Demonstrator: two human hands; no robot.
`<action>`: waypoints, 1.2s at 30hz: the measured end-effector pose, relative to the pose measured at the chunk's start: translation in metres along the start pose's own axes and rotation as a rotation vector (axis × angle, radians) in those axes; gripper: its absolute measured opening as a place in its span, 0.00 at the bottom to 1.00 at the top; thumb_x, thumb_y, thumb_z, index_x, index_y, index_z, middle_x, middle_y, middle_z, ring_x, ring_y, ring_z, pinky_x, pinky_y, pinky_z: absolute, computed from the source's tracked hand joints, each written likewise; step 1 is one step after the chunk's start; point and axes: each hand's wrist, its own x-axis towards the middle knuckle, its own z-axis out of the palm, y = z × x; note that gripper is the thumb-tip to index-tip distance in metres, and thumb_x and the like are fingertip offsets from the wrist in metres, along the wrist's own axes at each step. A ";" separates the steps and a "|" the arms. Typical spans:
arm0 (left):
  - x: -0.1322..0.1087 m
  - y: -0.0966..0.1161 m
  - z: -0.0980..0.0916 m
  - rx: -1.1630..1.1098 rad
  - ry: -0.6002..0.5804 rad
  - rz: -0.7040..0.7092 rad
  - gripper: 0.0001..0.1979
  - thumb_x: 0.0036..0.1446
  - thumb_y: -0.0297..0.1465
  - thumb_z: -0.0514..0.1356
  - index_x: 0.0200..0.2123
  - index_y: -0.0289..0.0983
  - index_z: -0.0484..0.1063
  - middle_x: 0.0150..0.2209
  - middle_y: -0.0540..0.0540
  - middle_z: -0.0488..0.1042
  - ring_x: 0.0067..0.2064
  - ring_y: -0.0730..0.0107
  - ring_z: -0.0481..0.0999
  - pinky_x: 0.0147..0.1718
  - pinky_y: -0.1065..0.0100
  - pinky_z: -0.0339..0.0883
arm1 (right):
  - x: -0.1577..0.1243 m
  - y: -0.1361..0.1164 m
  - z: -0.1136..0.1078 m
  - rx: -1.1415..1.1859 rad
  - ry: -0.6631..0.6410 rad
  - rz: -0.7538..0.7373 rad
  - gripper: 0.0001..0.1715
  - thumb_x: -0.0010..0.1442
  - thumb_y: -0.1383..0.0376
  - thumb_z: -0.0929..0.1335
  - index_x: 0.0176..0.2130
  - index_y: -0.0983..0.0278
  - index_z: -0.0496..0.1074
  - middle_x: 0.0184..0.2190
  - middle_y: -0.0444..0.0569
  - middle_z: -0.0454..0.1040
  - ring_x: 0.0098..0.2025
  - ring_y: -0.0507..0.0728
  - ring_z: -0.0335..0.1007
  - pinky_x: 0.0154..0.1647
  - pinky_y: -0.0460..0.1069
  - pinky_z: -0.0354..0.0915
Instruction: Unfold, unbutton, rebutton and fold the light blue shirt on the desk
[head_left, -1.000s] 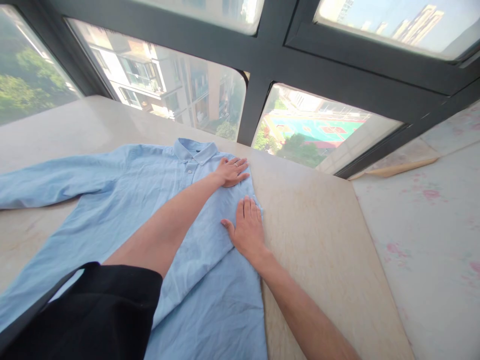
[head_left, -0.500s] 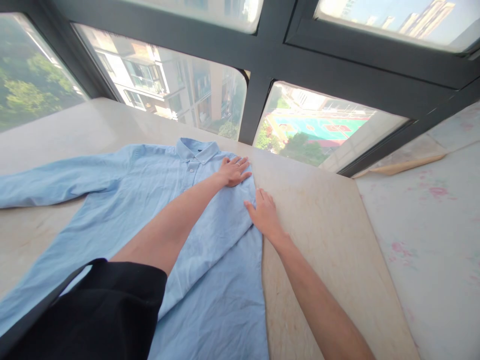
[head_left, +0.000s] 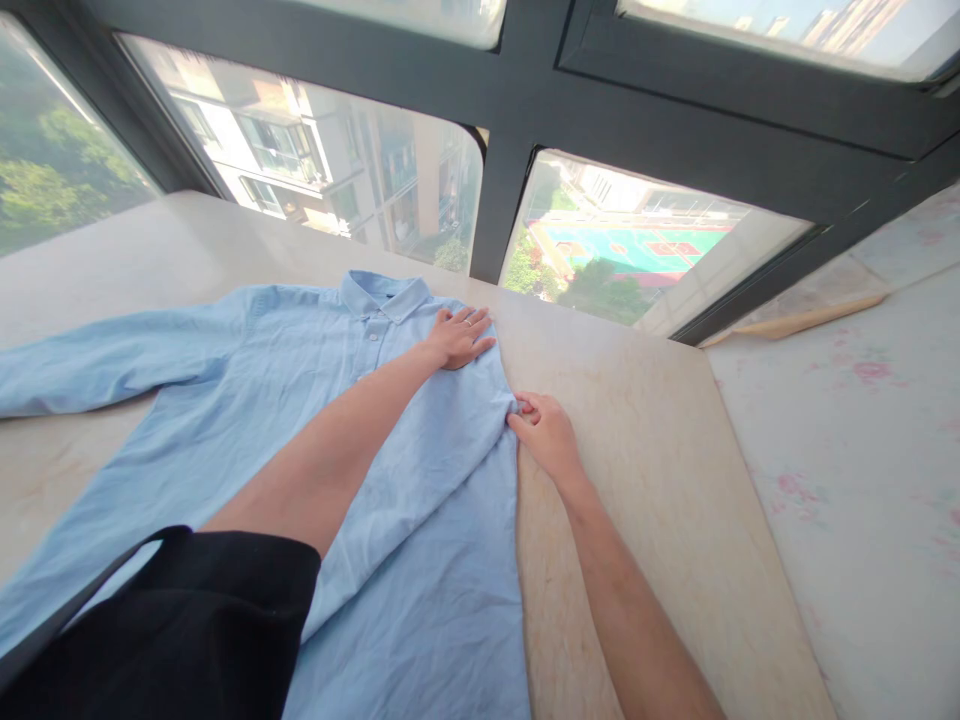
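A light blue collared shirt (head_left: 420,480) lies spread on a pale marble-like ledge. One sleeve reaches out to the left; the other is folded diagonally across the body of the shirt. My left hand (head_left: 460,338) rests with spread fingers on the shirt near the shoulder, just right of the collar, a ring on one finger. At the shirt's right edge, by the fold of the sleeve, my right hand (head_left: 545,430) pinches the cloth between thumb and fingers.
The ledge (head_left: 637,450) runs along dark grey window frames (head_left: 645,130) at the back. Buildings, trees and a sports court show through the glass. On the right stands a wall with pink-flowered paper (head_left: 847,480) and a peeling strip at its edge.
My right hand has moved slightly right and down, and its fingers have closed on the shirt's edge. My left hand stays flat on the shoulder. The view has shifted a little.
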 end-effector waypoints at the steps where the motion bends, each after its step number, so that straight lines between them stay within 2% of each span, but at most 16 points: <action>1: 0.000 -0.001 0.001 -0.001 0.005 0.001 0.32 0.66 0.49 0.37 0.68 0.45 0.53 0.71 0.48 0.49 0.70 0.55 0.50 0.62 0.48 0.45 | 0.000 0.000 0.000 -0.001 -0.019 -0.027 0.24 0.52 0.67 0.67 0.49 0.63 0.77 0.37 0.50 0.75 0.37 0.56 0.69 0.46 0.52 0.66; 5: 0.002 -0.003 0.004 -0.006 0.011 0.000 0.33 0.66 0.50 0.36 0.68 0.44 0.53 0.71 0.48 0.49 0.70 0.55 0.49 0.62 0.48 0.45 | 0.000 -0.001 -0.003 0.037 -0.063 -0.081 0.26 0.50 0.70 0.67 0.49 0.61 0.77 0.38 0.49 0.75 0.36 0.55 0.69 0.44 0.50 0.65; 10: 0.002 -0.003 0.004 -0.010 0.015 0.000 0.33 0.66 0.49 0.37 0.68 0.44 0.54 0.71 0.48 0.49 0.70 0.54 0.50 0.61 0.47 0.45 | -0.002 -0.010 -0.004 -0.092 0.042 0.021 0.14 0.57 0.67 0.65 0.38 0.62 0.80 0.32 0.48 0.76 0.32 0.54 0.68 0.37 0.47 0.60; 14: 0.000 -0.001 0.001 -0.008 0.020 0.009 0.32 0.66 0.49 0.37 0.68 0.43 0.54 0.71 0.47 0.50 0.69 0.56 0.50 0.61 0.48 0.45 | -0.006 -0.019 -0.005 -0.217 0.027 0.095 0.12 0.60 0.64 0.64 0.32 0.61 0.77 0.27 0.47 0.76 0.29 0.54 0.67 0.30 0.47 0.53; 18: -0.001 0.000 0.000 -0.008 0.033 0.003 0.31 0.67 0.47 0.38 0.68 0.43 0.54 0.71 0.47 0.50 0.69 0.56 0.51 0.61 0.49 0.46 | -0.010 -0.024 -0.007 -0.361 0.013 0.135 0.12 0.61 0.65 0.63 0.33 0.61 0.76 0.28 0.50 0.76 0.29 0.55 0.67 0.28 0.48 0.49; 21: -0.003 0.002 0.000 -0.024 0.089 -0.004 0.30 0.68 0.45 0.39 0.66 0.39 0.56 0.69 0.43 0.55 0.68 0.55 0.54 0.59 0.49 0.49 | -0.011 -0.025 -0.010 -0.410 -0.041 0.128 0.13 0.63 0.66 0.62 0.36 0.62 0.76 0.31 0.52 0.77 0.31 0.55 0.69 0.29 0.48 0.50; 25: -0.010 0.007 -0.001 -0.028 0.260 -0.058 0.27 0.69 0.41 0.40 0.60 0.33 0.63 0.61 0.35 0.68 0.61 0.52 0.64 0.54 0.52 0.54 | -0.010 -0.021 -0.019 -0.405 -0.092 0.066 0.18 0.64 0.68 0.59 0.44 0.62 0.75 0.38 0.54 0.79 0.37 0.57 0.73 0.35 0.48 0.58; 27: -0.015 0.011 -0.002 0.009 0.336 -0.082 0.26 0.69 0.40 0.39 0.54 0.31 0.68 0.53 0.32 0.73 0.56 0.49 0.68 0.51 0.51 0.56 | -0.007 -0.022 -0.024 -0.387 -0.042 0.006 0.22 0.64 0.69 0.58 0.51 0.64 0.73 0.44 0.57 0.78 0.43 0.59 0.73 0.41 0.50 0.62; 29: -0.020 0.015 -0.003 0.051 0.376 -0.090 0.26 0.69 0.40 0.39 0.49 0.31 0.71 0.49 0.30 0.73 0.52 0.47 0.69 0.48 0.50 0.56 | -0.005 -0.027 -0.025 -0.376 0.048 -0.088 0.24 0.65 0.67 0.58 0.56 0.68 0.69 0.50 0.60 0.75 0.49 0.61 0.71 0.49 0.53 0.64; 31: -0.024 0.017 -0.004 0.069 0.408 -0.118 0.25 0.69 0.40 0.41 0.47 0.31 0.71 0.50 0.28 0.72 0.52 0.46 0.68 0.47 0.51 0.57 | -0.004 -0.034 -0.019 -0.386 0.091 -0.236 0.26 0.67 0.61 0.59 0.59 0.70 0.66 0.56 0.62 0.70 0.57 0.63 0.66 0.56 0.56 0.61; 33: -0.029 0.016 -0.007 0.043 0.443 -0.195 0.24 0.69 0.41 0.42 0.47 0.32 0.71 0.52 0.30 0.70 0.52 0.47 0.68 0.47 0.53 0.58 | -0.005 -0.039 -0.005 -0.422 0.058 -0.373 0.29 0.68 0.56 0.59 0.62 0.68 0.64 0.64 0.62 0.62 0.65 0.65 0.56 0.61 0.58 0.56; 36: -0.043 0.001 -0.015 -0.062 0.493 -0.356 0.23 0.69 0.41 0.42 0.47 0.34 0.71 0.53 0.33 0.70 0.53 0.51 0.69 0.49 0.56 0.59 | -0.009 -0.035 0.019 -0.503 -0.054 -0.392 0.32 0.70 0.53 0.57 0.64 0.69 0.61 0.67 0.64 0.55 0.69 0.67 0.47 0.65 0.62 0.50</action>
